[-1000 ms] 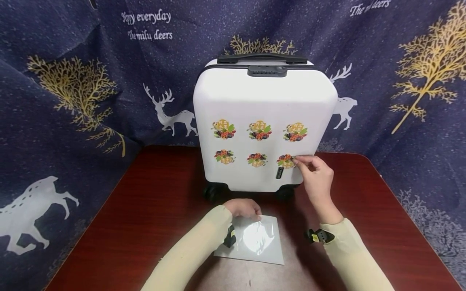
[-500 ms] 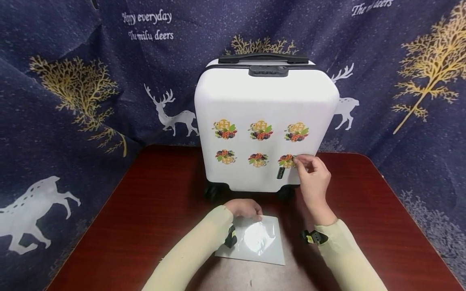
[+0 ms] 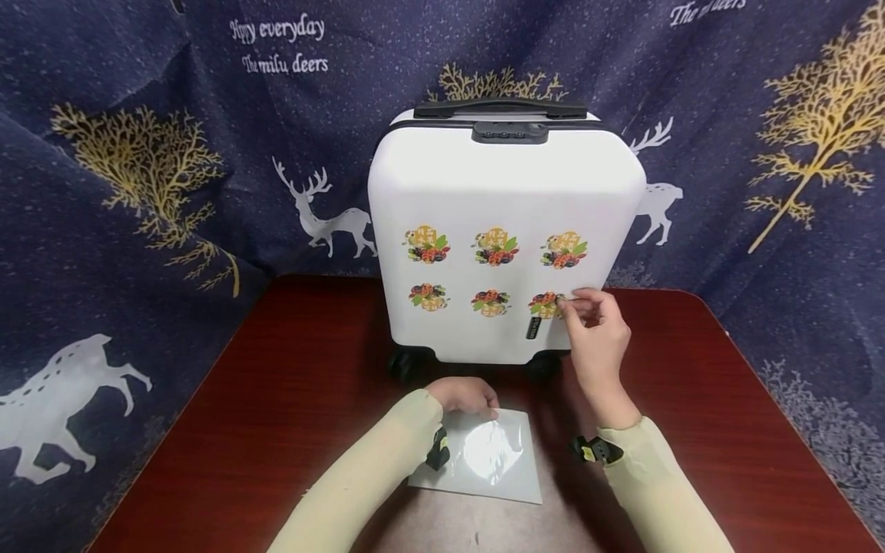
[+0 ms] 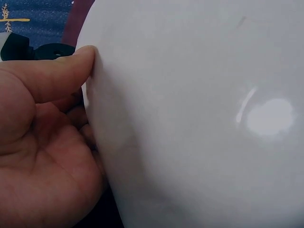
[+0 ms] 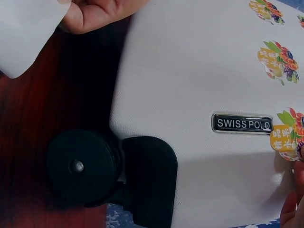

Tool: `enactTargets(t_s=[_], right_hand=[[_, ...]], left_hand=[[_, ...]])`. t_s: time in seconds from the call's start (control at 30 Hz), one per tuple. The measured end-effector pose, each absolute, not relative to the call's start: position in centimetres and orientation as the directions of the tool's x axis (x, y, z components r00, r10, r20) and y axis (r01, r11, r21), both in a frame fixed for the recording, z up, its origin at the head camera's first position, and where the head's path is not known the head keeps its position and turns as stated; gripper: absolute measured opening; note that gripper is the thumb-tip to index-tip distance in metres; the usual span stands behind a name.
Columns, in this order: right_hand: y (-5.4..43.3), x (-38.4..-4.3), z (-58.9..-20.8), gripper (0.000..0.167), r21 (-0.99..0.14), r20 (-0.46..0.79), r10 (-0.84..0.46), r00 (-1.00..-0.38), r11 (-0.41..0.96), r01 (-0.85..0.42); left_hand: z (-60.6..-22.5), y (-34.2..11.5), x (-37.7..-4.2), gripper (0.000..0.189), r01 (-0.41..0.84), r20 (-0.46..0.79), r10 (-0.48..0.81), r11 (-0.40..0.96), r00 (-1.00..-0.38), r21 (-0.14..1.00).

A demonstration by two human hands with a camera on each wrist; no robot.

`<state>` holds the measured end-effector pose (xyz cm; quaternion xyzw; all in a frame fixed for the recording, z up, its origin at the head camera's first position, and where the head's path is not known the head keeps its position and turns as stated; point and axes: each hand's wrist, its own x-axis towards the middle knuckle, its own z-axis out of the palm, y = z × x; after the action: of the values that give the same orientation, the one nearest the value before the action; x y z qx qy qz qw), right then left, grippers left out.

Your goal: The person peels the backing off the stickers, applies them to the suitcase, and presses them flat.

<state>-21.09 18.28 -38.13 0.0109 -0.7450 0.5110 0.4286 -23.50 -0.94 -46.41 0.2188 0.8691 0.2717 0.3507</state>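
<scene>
A white suitcase (image 3: 505, 192) stands upright on the table, bearing two rows of fruit-patterned stickers. With thumb and fingertips, my right hand (image 3: 600, 338) pinches the right edge of the lower right sticker (image 3: 545, 304). In the right wrist view this sticker (image 5: 286, 135) lies against the case and overlaps the end of the SWISS POLO badge (image 5: 242, 123). My left hand (image 3: 465, 395) grips the top edge of a glossy white sheet (image 3: 501, 453) in front of the case. In the left wrist view the thumb lies over the sheet's (image 4: 190, 95) edge, with most other fingers hidden behind it.
Black wheels (image 5: 80, 161) hold the case above the dark red table (image 3: 311, 407). A blue cloth with deer and trees (image 3: 332, 153) hangs close behind. The carry handle (image 3: 499, 110) and combination lock (image 3: 509, 134) are on top of the case.
My right wrist has shifted slightly left and its upper fingers have lifted a little, while the fingertips stay at the same sticker. The left hand and sheet hold still.
</scene>
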Motion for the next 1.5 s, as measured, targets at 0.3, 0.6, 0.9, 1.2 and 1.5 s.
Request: enactTargets(t_s=[0.3,0.6,0.9,1.2,1.5], right_hand=[[18.2,-21.1,-38.2,0.009,-0.718,0.685,0.41,-0.602,0.519,-0.463],[17.8,-21.1,-38.4,0.007,-0.702,0.71,0.428,-0.559,0.501,-0.506],[17.3,-21.2,-38.6,0.006,-0.682,0.731,0.467,-0.497,0.481,-0.551],[16.8,-21.2,-38.9,0.01,-0.72,0.689,0.513,-0.511,0.41,-0.56],[17.4,-21.6,-39.2,0.005,-0.664,0.747,0.448,-0.49,0.511,-0.545]], left_hand=[[-46.4,-1.0,-23.4,0.011,0.193,-0.482,0.571,0.754,-0.665,0.628],[-46.5,-0.8,-23.5,0.012,0.208,-0.459,0.589,0.737,-0.666,0.644],[-46.4,-0.8,-23.4,0.011,0.19,-0.459,0.593,0.724,-0.662,0.663],[-46.4,-0.9,-23.5,0.011,0.186,-0.46,0.594,0.723,-0.66,0.665],[-46.5,-1.1,-23.4,0.012,0.191,-0.464,0.587,0.733,-0.663,0.653]])
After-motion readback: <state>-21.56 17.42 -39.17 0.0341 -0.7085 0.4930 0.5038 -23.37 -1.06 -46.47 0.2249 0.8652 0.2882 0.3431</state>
